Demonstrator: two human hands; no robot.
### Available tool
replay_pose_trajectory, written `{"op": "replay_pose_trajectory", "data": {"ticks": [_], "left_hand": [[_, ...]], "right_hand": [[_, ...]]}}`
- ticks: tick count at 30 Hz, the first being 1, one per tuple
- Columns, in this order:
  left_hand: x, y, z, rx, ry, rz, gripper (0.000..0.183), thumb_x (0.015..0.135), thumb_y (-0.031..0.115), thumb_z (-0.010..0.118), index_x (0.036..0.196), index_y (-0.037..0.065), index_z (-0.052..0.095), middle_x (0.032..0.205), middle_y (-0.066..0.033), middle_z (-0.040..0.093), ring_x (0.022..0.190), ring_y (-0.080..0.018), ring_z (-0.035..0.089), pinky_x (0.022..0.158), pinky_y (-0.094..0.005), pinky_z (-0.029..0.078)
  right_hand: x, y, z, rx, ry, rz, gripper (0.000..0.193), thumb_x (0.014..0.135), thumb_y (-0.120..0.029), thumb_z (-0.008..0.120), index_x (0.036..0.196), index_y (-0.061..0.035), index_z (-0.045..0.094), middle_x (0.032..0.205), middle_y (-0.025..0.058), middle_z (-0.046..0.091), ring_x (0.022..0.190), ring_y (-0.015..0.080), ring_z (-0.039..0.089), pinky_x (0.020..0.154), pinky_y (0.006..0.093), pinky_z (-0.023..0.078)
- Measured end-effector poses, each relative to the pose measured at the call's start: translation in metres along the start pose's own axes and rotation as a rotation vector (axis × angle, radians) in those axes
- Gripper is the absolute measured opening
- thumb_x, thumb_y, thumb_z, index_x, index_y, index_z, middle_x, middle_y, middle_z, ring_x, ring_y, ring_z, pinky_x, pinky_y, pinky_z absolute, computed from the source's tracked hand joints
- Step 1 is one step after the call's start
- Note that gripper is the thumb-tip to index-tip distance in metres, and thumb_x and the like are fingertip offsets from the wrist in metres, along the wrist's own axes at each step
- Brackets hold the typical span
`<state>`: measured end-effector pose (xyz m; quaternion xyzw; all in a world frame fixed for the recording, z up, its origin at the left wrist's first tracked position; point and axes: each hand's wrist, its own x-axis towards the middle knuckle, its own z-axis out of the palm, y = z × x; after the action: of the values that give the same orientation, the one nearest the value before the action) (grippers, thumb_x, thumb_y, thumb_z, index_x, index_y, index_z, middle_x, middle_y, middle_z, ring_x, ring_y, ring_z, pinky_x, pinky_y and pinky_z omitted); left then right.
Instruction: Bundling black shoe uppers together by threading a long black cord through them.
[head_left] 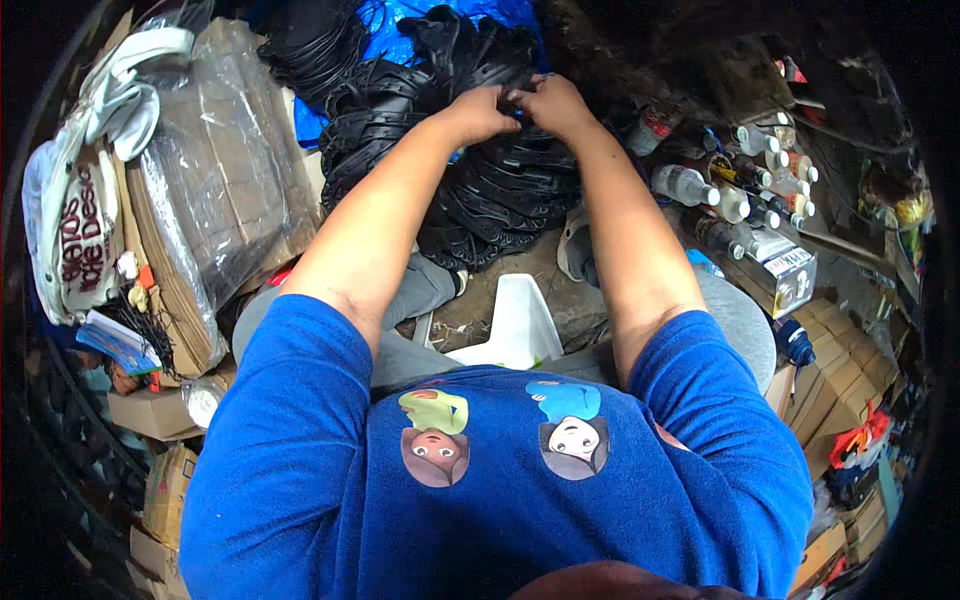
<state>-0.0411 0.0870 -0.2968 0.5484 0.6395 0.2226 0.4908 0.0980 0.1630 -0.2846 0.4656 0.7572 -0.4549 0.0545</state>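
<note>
both hands, left hand and right hand, were pinching one black rubber strap atop the far pile of straps; it looked light, floppy, best gripped by its edge.

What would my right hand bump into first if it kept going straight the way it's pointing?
The right hand points up-left toward the left hand, so it would probably meet that hand first, both atop the pile of black straps.

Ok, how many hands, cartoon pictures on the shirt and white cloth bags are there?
Hands: 2 (left hand, right hand)
Cartoon pictures: 2
White cloth bag: 1
Total: 5
</note>
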Motion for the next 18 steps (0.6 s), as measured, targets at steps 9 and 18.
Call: {"op": "replay_pose_trajectory", "data": {"ticks": [9,18], "left_hand": [[0.002,-0.017,-0.005,-0.005,0.098,-0.223,0.019,0.078,0.022,0.061,0.078,0.003,0.061,0.061,-0.0031,0.056,0.053,-0.0121,0.051,0.052,-0.0278,0.039],[0.024,0.005,-0.029,-0.21,0.206,-0.218,0.024,0.079,0.025,0.06,0.082,0.001,0.057,0.066,-0.0082,0.059,0.051,-0.015,0.054,0.051,-0.0312,0.043]], "right_hand": [[0.012,0.023,0.023,0.625,0.099,-0.032,0.046,0.067,-0.041,0.063,0.101,-0.009,0.061,0.102,0.0151,0.06,0.094,0.0276,0.056,0.081,0.034,0.043],[0.002,0.012,0.032,0.123,-0.082,0.126,0.03,0.079,-0.043,0.05,0.095,-0.0198,0.062,0.102,0.0046,0.06,0.099,0.0256,0.054,0.084,0.0441,0.037]]}}
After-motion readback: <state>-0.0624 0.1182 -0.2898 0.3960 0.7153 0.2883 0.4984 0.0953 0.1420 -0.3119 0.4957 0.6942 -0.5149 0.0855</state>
